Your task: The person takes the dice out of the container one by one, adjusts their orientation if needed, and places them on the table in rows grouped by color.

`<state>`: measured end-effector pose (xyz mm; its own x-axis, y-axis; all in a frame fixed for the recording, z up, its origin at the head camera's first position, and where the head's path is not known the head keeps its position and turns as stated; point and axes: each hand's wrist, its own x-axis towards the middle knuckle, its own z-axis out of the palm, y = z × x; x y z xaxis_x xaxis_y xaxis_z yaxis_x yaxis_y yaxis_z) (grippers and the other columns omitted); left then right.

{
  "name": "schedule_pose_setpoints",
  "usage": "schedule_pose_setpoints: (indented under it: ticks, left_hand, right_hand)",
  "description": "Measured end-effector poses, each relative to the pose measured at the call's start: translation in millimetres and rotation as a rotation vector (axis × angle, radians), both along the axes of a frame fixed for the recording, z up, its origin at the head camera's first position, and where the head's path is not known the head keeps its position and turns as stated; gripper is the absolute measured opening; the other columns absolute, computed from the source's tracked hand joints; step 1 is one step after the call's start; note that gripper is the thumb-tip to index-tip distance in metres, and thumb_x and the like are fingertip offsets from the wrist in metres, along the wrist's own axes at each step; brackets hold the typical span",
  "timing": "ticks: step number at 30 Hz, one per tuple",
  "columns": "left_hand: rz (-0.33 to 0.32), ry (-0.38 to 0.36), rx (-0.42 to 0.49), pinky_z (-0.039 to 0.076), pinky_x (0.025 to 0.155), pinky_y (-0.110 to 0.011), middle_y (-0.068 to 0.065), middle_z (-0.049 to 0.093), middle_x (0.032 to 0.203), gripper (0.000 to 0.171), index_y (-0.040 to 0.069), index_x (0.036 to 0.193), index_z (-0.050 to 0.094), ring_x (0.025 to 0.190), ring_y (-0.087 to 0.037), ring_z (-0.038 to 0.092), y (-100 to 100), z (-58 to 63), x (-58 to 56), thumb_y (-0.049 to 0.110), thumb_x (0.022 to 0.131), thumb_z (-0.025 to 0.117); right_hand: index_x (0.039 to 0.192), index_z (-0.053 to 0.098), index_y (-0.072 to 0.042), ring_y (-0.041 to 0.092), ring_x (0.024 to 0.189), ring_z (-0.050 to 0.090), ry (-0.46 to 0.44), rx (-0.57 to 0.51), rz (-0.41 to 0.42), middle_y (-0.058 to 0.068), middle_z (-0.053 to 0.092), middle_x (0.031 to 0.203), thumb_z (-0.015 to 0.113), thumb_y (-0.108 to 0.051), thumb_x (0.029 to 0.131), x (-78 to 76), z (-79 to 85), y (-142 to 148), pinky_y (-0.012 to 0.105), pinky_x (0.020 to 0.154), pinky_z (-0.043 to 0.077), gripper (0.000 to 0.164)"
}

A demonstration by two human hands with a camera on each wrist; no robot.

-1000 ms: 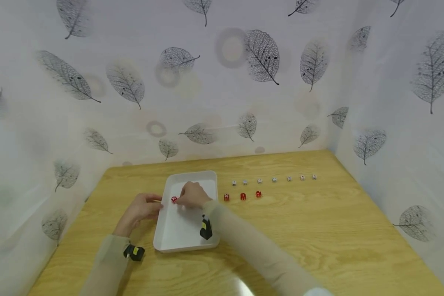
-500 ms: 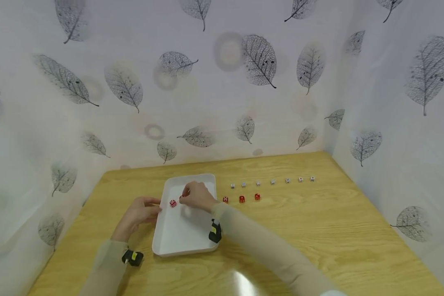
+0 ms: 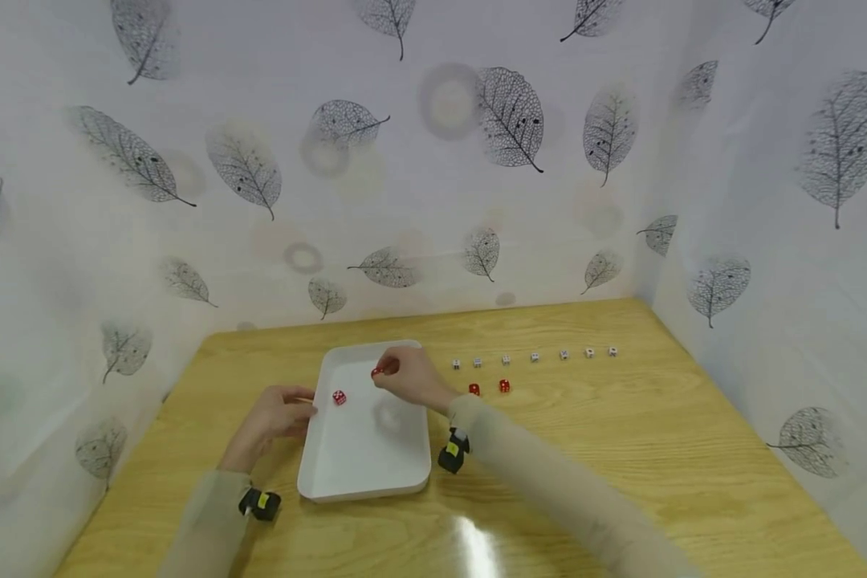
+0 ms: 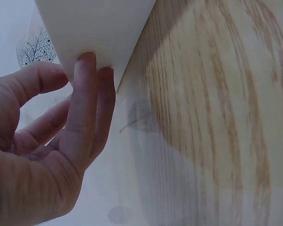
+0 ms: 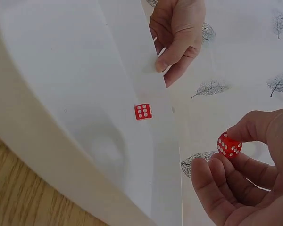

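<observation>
Over the far right part of the white tray (image 3: 364, 461), my right hand (image 3: 415, 377) pinches a red die (image 5: 229, 145) between thumb and fingers, lifted above the tray floor. Another red die (image 3: 339, 397) with white pips lies inside the tray near its left wall; six pips face the right wrist view. At the tray's left side is my left hand (image 3: 274, 421), its thumb at the rim and fingertips (image 4: 87, 63) against the outer wall, holding the edge.
Right of the tray, red dice (image 3: 504, 385) sit on the wooden table (image 3: 621, 466); my right forearm hides part of that row. Behind them runs a row of several small white dice (image 3: 535, 357). Leaf-patterned curtains (image 3: 405, 185) enclose the back and sides.
My right hand has lifted a red die from the tray and carried it right and toward the far side. The left hand stays at the tray's edge.
</observation>
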<state>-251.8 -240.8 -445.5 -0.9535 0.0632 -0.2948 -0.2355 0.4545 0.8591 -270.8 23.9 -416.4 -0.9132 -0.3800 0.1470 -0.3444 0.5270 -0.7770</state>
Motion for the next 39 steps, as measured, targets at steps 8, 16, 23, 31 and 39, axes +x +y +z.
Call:
schedule_pose_setpoints:
  ticks: [8,16,23,31,39]
  left_hand:
    - [0.005,-0.01,-0.024,0.062,0.075,-0.037,-0.027,0.062,0.12,0.043,-0.009,0.131,0.053,0.087,-0.021,0.071,-0.9,-0.9,-2.2,0.005,0.092,0.064]
    - [0.003,0.003,-0.032,0.062,0.074,-0.037,-0.027,0.063,0.116,0.042,-0.011,0.129,0.054,0.086,-0.022,0.07,0.6,0.5,-1.5,0.003,0.091,0.064]
    - [0.003,0.002,-0.025,0.062,0.074,-0.039,-0.028,0.064,0.117,0.043,-0.011,0.129,0.054,0.087,-0.023,0.071,0.3,-1.3,-2.1,0.005,0.091,0.064]
    - [0.011,0.0,-0.022,0.062,0.074,-0.038,-0.027,0.062,0.12,0.044,-0.01,0.131,0.053,0.087,-0.023,0.071,0.8,-1.4,-3.2,0.006,0.091,0.064]
    - [0.0,0.002,-0.019,0.062,0.073,-0.039,-0.028,0.063,0.117,0.044,-0.011,0.13,0.053,0.086,-0.023,0.071,1.1,-0.5,-2.3,0.006,0.091,0.064]
  right_hand:
    - [0.103,0.068,-0.01,0.011,0.078,0.063,-0.086,-0.071,-0.048,0.002,0.068,0.093,0.069,-0.023,0.091,0.1,-5.7,33.7,0.023,0.064,0.056,0.018]
    - [0.101,0.071,-0.013,0.012,0.085,0.063,-0.046,-0.098,-0.055,0.001,0.071,0.096,0.071,-0.024,0.089,3.9,-6.9,66.5,0.024,0.069,0.054,0.016]
    - [0.106,0.071,-0.017,0.012,0.091,0.064,-0.075,-0.07,-0.111,-0.002,0.071,0.101,0.072,-0.027,0.089,4.5,-12.0,102.0,0.028,0.077,0.056,0.02]
    - [0.108,0.07,-0.015,0.016,0.093,0.064,-0.117,-0.041,-0.162,0.001,0.07,0.102,0.071,-0.026,0.089,4.4,-20.2,136.2,0.029,0.075,0.055,0.022]
    - [0.111,0.07,-0.014,0.02,0.093,0.065,-0.142,-0.061,-0.166,0.003,0.07,0.105,0.07,-0.027,0.091,4.0,-23.2,151.1,0.029,0.069,0.056,0.024]
